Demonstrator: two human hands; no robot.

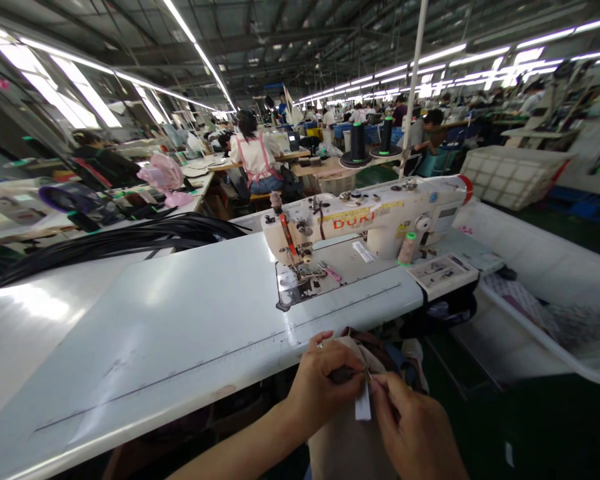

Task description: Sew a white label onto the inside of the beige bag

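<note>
Beige cloth (347, 443) lies over my lap, just in front of the sewing table's edge. A fold of it is pinched between the thumb and fingers of my left hand (325, 377). My right hand (413, 417) is closed in a pinch against the same spot, its fingertips meeting those of the left. What sits between the right fingertips is too small to make out. A short white fabric strip (363, 405) hangs down from the pinched place, between both hands.
A sewing machine (350, 217) stands on the pale table (180, 320) ahead. Pink-handled snips (330, 271) lie by its needle, and a beige thread cone (407, 249) stands near its right end. Black strips (130, 240) pile at left; a white bin (545, 280) stands right. Co-workers sit beyond.
</note>
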